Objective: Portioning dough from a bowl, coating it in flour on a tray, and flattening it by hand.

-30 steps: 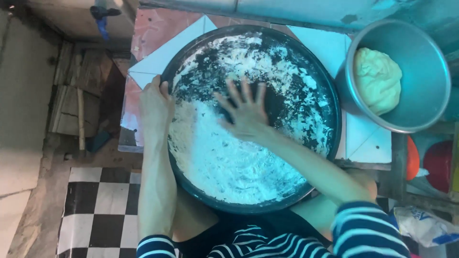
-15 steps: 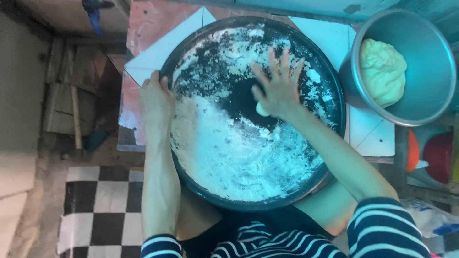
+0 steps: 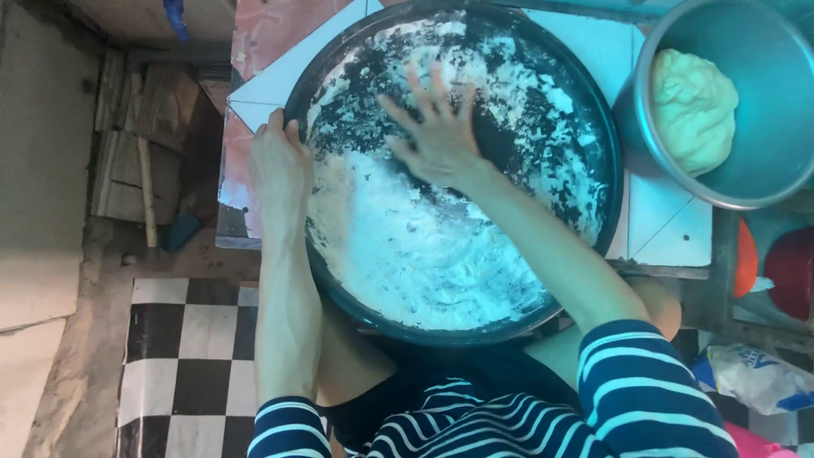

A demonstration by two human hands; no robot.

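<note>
A large round dark pan [image 3: 593,110] lies in front of me, its inside smeared with white flour, thickest in the near half. My left hand [image 3: 275,165] grips the pan's left rim. My right hand [image 3: 437,131] lies flat inside the pan with fingers spread, pressing on the floured bottom near the middle. Both sleeves are blue with white stripes.
A metal bowl [image 3: 763,182] with a pale lump of dough [image 3: 691,106] stands at the upper right. White tiles [image 3: 666,225] lie under the pan. Wooden planks [image 3: 127,153] are at the left, a checkered floor [image 3: 182,348] below, and red containers [image 3: 784,271] and a plastic bag [image 3: 755,377] at the right.
My right hand has swept across the pan, first to the upper right, then back to the middle. The left hand has stayed on the rim.
</note>
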